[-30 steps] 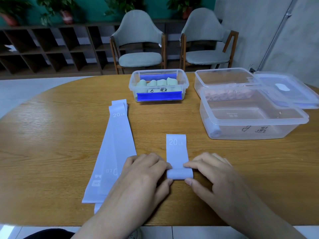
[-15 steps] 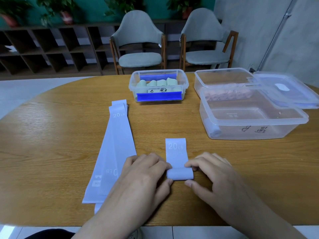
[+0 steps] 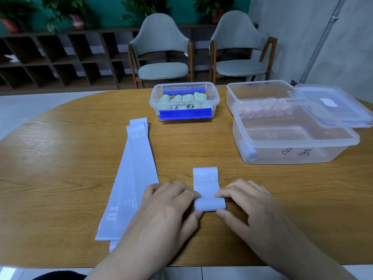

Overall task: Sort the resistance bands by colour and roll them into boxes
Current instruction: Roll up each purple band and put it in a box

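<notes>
Both hands, left hand point(image 3: 171, 201) and right hand point(image 3: 244, 203), pinch the ends of the roll point(image 3: 209, 204) on the bench point(image 3: 60, 168), its unrolled tail point(image 3: 205, 179) running toward twelve o'clock, roll axis nine-to-three

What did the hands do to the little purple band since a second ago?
Both hands, left hand and right hand, kept pinching the purple band and rolled it further away from the person: the roll at its near end crept forward, so the flat piece with the "20 LB" print got shorter. The flat purple bands, the boxes and the table stayed as they were.
</notes>
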The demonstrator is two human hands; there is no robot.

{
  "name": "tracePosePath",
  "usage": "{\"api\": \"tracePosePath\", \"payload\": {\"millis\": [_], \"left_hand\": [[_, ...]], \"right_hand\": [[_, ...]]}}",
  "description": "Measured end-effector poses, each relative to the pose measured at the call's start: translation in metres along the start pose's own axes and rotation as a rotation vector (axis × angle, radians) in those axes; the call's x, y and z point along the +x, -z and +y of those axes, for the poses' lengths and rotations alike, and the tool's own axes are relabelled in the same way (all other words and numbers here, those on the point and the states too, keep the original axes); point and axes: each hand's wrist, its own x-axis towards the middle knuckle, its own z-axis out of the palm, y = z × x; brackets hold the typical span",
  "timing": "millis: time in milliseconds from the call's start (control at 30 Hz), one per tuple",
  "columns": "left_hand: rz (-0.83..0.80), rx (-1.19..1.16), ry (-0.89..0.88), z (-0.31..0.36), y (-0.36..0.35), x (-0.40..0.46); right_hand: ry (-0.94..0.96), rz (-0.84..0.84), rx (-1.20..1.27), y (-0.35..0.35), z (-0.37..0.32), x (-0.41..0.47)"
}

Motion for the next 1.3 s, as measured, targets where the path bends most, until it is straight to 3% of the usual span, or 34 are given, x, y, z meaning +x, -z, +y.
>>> {"api": "tracePosePath", "payload": {"millis": [1300], "left_hand": [[0.025, -0.014, -0.011, 0.0001, -0.0014, 0.0001]], "right_hand": [[-0.004, -0.017, 0.017, 0.0031, -0.0031, -0.0005]]}}
